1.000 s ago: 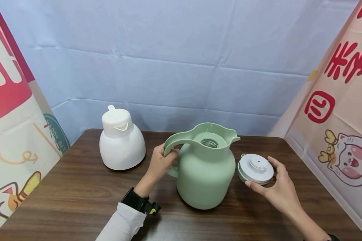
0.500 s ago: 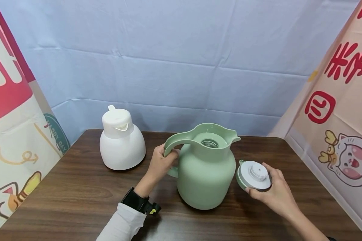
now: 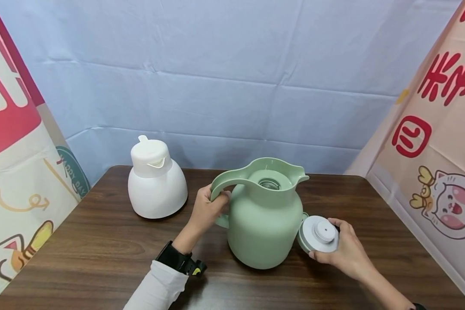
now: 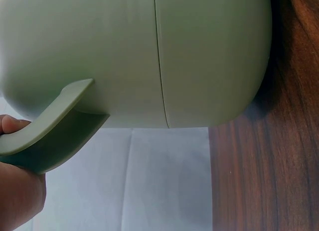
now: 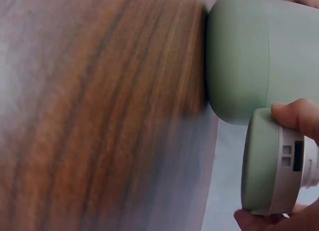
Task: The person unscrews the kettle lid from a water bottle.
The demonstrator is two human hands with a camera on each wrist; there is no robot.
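A person's two arms reached forward over a dark wooden table [image 3: 100, 241]. Nearest the viewer, the right hand [image 3: 346, 252] grasped a round lid [image 3: 318, 234], thumb and fingers curled around its rim. The lid was green on the outside and white on the inside, tilted so its white underside with a central plug faced up and toward the person. It was held just beside the lower right of a green jug [image 3: 265, 224], very close to the jug's wall; whether the two touched could not be told. In the right wrist view the thumb [image 5: 296, 116] pressed on the lid's [image 5: 274, 161] edge next to the jug's rounded body [image 5: 249, 52].

The left hand [image 3: 207, 211], in a white sleeve [image 3: 156, 288] with a black wristband [image 3: 176, 258], was clenched around the jug's curved handle [image 3: 226, 183]. The left wrist view showed fingers [image 4: 15, 191] wrapped beneath the handle [image 4: 50, 136].

The green jug stood upright near the middle of the table, uncovered, its open mouth [image 3: 269, 184] showing a metal neck and its spout pointing right.

Farther back and to the left, well apart from the hands, stood a white jug [image 3: 156, 183] with its lid on. Behind the table hung a pale blue cloth [image 3: 224, 77], with cartoon-printed banners [image 3: 441, 142] on either side.
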